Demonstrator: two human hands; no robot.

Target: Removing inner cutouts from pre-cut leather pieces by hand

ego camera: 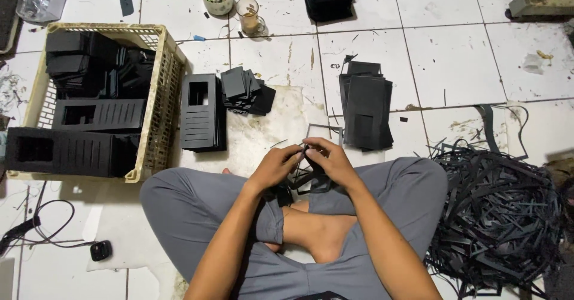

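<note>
Seated cross-legged on the tiled floor (454, 55), the person pinches a black die-cut card piece (311, 177) over the lap, left hand (276, 165) and right hand (330, 159) both clenched on its top edge, fingertips touching. Beside the left knee stands a cream plastic crate (161, 103) of black cards; a heap of black offcut strips (496, 216) lies by the right knee

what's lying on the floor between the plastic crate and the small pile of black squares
In the head view, a flat stack of black die-cut sheets lies between the crate and the squares.
</note>
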